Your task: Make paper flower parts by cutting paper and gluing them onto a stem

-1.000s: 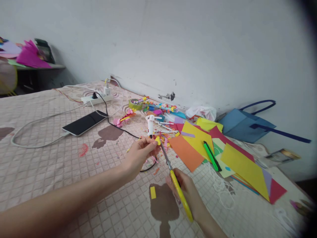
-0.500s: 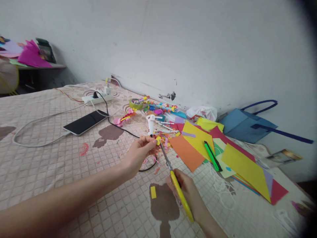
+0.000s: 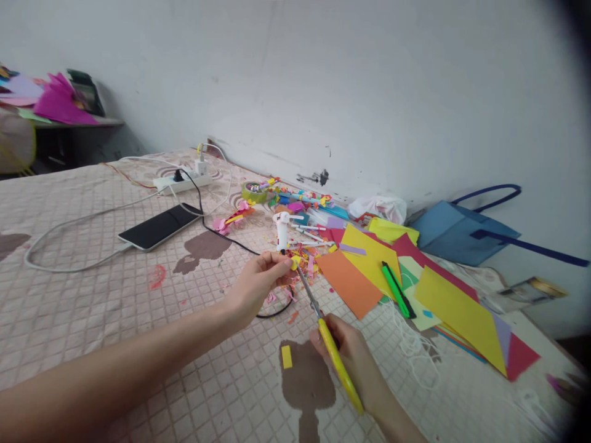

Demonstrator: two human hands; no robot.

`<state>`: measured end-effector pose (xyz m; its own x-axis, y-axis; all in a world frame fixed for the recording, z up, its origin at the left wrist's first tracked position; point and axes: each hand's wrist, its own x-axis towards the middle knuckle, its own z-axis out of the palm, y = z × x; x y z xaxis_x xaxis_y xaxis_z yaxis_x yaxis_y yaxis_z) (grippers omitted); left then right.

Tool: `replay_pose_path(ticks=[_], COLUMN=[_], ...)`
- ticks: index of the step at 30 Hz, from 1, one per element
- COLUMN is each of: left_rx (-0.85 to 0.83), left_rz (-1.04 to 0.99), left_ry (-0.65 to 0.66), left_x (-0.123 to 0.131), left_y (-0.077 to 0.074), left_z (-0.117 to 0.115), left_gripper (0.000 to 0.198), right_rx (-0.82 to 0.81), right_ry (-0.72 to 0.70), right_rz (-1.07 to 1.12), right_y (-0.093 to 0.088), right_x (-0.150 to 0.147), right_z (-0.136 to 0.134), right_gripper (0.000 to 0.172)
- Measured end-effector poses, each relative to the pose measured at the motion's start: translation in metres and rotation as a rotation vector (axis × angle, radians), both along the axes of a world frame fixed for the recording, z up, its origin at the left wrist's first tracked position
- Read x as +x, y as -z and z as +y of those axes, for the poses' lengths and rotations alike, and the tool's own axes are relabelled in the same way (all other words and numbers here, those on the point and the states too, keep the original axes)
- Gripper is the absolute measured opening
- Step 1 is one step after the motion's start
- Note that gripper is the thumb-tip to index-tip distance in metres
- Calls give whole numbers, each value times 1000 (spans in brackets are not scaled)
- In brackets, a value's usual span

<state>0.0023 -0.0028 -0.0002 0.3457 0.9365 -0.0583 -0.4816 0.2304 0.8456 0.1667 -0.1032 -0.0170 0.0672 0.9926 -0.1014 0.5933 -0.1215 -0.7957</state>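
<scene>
Open mat [image 3: 115,320] left of the left hand [image 3: 256,286], nothing to snag. Ahead of the hands it's tight: glue bottle [image 3: 281,231] upright just past the fingers, paper scraps [image 3: 307,255] around it, black cable [image 3: 226,237] looping underneath. Right side blocked by the coloured paper sheets [image 3: 415,277] with a green marker [image 3: 396,289] on top. Phone [image 3: 159,226] and white cable [image 3: 69,264] sit far left, well apart.

A plain white wall [image 3: 369,80] rises behind a pinkish checked bedspread [image 3: 92,295].
</scene>
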Motion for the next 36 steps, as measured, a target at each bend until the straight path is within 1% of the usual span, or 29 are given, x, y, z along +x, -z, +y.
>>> replay_pose_path(ticks=[7, 14, 23, 27, 31, 36], left_rx=[-14, -14, -11, -11, -26, -12], left_rz=[5, -1, -9, -17, -19, -26], left_ry=[3, 12, 39, 29, 19, 30], left_x=[-1, -1, 1, 2, 3, 3], left_y=[-1, 0, 0, 0, 0, 0], left_z=[0, 0, -7, -9, -11, -10], left_gripper=[23, 21, 19, 18, 19, 20], right_rx=[-8, -19, -11, -5, -26, 1], right_ry=[-2, 13, 21, 25, 27, 26], right_rz=[-11, 28, 91, 91, 91, 93], right_y=[2, 0, 1, 1, 3, 4], right_x=[2, -1, -4, -5, -4, -5], right_z=[1, 1, 0, 0, -1, 0], right_gripper=[34, 34, 29, 31, 30, 31])
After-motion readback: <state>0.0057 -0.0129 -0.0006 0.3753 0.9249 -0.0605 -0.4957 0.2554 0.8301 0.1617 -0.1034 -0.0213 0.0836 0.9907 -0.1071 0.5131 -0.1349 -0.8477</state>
